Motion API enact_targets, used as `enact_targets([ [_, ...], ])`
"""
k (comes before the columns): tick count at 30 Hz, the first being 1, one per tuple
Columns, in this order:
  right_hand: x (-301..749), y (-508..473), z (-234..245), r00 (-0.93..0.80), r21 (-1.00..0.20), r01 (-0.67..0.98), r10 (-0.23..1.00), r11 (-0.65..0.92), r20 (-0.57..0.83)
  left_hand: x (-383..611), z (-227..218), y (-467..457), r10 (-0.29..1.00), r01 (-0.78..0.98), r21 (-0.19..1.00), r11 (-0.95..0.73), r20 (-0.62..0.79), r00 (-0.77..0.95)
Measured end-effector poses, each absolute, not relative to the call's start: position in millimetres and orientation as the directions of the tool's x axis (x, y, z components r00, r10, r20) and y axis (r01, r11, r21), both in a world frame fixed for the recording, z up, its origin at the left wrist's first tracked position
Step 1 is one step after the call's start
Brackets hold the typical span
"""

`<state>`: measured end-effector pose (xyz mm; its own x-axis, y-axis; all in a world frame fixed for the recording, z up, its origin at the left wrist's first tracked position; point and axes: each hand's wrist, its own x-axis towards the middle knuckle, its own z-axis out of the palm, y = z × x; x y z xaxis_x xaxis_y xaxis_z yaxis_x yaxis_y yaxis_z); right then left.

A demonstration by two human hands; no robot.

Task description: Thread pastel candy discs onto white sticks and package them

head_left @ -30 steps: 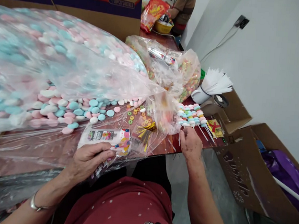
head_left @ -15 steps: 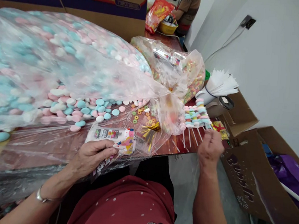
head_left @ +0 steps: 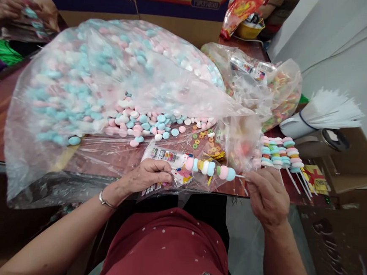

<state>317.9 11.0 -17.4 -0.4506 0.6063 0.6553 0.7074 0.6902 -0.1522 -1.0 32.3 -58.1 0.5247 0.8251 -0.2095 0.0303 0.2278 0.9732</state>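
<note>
The candy skewer (head_left: 211, 169) is btwn the two hands, over the near edge of the table (head_left: 1, 110), long axis running approx L-R w/ a slight dip toward the R. Bare stick end is at the R hand (head_left: 266, 197), whose thumb & fingers pinch it. Candy end points L, toward the L hand (head_left: 150, 175), which grips the edge of a printed packet (head_left: 182, 179) btwn thumb & fingers.

Key relation: skewer's L tip is at the packet's printed end, just beside the L fingertips, approx in line w/ that hand. Can't tell if the tip is inside the packet or only in front of it. R hand is closer to the stick, L hand to the candy tip.

Also about: gold ties (head_left: 215, 156) & loose rings (head_left: 213, 150) just beyond the skewer; a row of other skewers (head_left: 277, 153) beyond the R hand; big candy bag (head_left: 128, 65) further back, L of centre.
</note>
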Motion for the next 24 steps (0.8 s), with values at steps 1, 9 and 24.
enact_targets([
  [1,318,12,-18,-0.468,-0.131,0.705,0.596,0.697,0.652,-1,-58,33,0.815,0.022,0.966,0.256,-0.228,0.532],
  [9,323,12,-22,-0.441,-0.111,0.731,0.59,0.674,0.677,-5,-64,36,0.772,0.023,0.931,0.364,-0.316,0.551],
  [24,323,14,-22,-0.506,-0.043,0.72,0.567,0.692,0.65,-11,-68,39,0.735,0.05,0.889,0.455,-0.407,0.542],
])
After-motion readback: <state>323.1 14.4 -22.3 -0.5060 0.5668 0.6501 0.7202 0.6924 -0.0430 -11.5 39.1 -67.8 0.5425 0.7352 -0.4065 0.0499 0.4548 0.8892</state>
